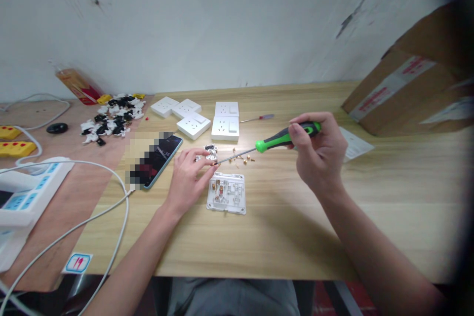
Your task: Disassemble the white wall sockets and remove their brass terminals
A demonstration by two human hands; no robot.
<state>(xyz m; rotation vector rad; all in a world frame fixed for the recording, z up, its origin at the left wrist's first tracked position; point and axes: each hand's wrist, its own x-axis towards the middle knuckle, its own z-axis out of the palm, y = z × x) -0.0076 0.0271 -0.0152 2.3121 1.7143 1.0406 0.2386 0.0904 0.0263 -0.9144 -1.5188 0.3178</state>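
My right hand (pixel 320 153) is wrapped round the green and black handle of a screwdriver (pixel 276 140). Its thin shaft slants down to the left, and the tip meets a small white and black socket part (pixel 209 152) pinched in the fingers of my left hand (pixel 190 173). Just in front of that hand lies an opened white socket housing (pixel 226 193), inner side up, on the wooden table (pixel 281 237). Several small brass screws (pixel 242 159) are scattered under the screwdriver shaft.
Several white wall sockets (pixel 207 118) lie behind, with a small red-handled screwdriver (pixel 259 118) beside them. A phone (pixel 159 158) lies left of my left hand. Further left are a pile of black and white parts (pixel 111 116), yellow items and a white power strip (pixel 25 197) with cables. A cardboard box (pixel 411 79) stands at the right.
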